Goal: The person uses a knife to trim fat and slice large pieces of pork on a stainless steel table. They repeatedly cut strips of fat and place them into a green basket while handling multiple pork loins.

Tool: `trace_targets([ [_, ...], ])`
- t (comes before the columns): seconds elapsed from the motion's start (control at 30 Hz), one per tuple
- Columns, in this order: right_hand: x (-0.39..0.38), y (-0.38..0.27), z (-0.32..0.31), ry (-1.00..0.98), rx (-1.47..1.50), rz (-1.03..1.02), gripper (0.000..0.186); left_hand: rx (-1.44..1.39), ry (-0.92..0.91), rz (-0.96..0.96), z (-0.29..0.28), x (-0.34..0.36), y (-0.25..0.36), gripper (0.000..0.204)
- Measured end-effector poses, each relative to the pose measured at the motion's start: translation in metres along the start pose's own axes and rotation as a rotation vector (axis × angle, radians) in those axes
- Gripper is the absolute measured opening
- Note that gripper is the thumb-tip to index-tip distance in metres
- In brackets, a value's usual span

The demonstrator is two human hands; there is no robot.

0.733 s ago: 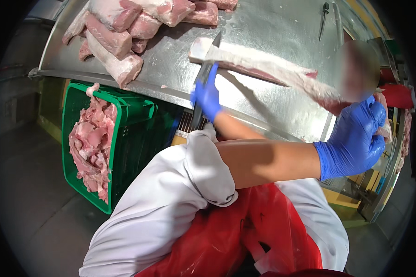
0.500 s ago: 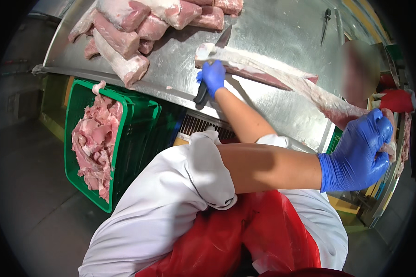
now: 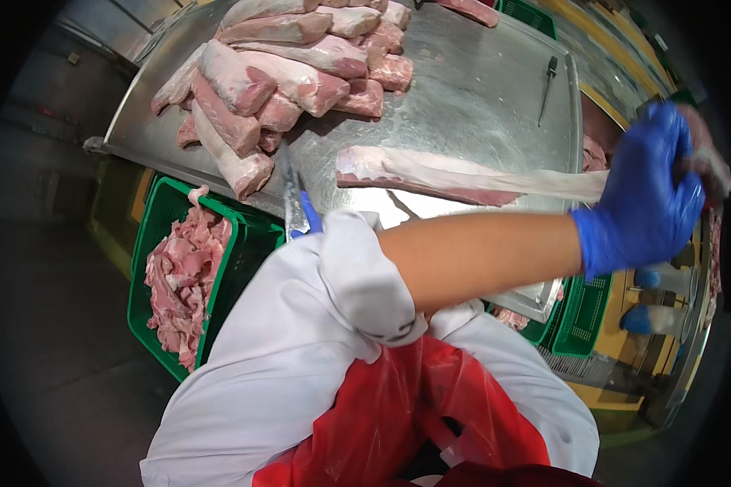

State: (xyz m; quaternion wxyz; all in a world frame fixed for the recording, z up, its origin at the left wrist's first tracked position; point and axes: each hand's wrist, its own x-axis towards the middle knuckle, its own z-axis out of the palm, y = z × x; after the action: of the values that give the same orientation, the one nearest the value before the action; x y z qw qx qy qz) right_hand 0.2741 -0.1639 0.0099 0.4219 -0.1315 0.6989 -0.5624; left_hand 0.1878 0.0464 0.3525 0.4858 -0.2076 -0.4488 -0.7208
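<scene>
A long pale pork loin [image 3: 430, 188] lies on the metal table. From its top a whitish strip of fat [image 3: 548, 185] stretches right, toward my left hand [image 3: 646, 195]. That hand is gloved in blue, raised at the far right and closed round a meaty end [image 3: 702, 158] of the strip; my bare left forearm crosses in front of me. My right hand [image 3: 309, 216] shows only as a bit of blue glove behind my left sleeve. A knife [image 3: 292, 185] sticks up beside it, blade toward the meat pile, its handle hidden.
Several trimmed pork pieces [image 3: 300, 77] are heaped at the table's back left. Another knife [image 3: 549, 89] lies at the right of the metal table [image 3: 471, 89]. A green crate [image 3: 142, 284] of trimmings stands at left; green crates [image 3: 585, 316] stand below right.
My right hand and knife have moved left, away from the loin and behind my left sleeve. My left hand is a little higher and farther right. The view has shifted.
</scene>
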Motion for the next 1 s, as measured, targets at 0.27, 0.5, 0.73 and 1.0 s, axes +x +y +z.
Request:
trace_targets([
  [0.27, -0.180, -0.030, -0.127, -0.492, -0.325, 0.081, 0.081, 0.145, -0.231, -0.331, -0.130, 0.026, 0.002, 0.010],
  [0.5, -0.349, 0.072, -0.275, -0.148, -0.105, 0.236, 0.076, 1.098, -0.757, -0.890, -0.373, -0.201, -0.004, 0.043],
  [0.73, -0.291, 0.068, -0.263, 0.060, -0.378, 0.126, 0.073, 1.677, -1.265, -0.764, -0.332, -0.225, -0.050, 0.051],
  [1.0, -0.240, 0.094, -0.265, -0.066, -0.835, 0.052, 0.064, 1.509, -1.384, -0.945, -0.308, -0.229, -0.031, 0.028],
])
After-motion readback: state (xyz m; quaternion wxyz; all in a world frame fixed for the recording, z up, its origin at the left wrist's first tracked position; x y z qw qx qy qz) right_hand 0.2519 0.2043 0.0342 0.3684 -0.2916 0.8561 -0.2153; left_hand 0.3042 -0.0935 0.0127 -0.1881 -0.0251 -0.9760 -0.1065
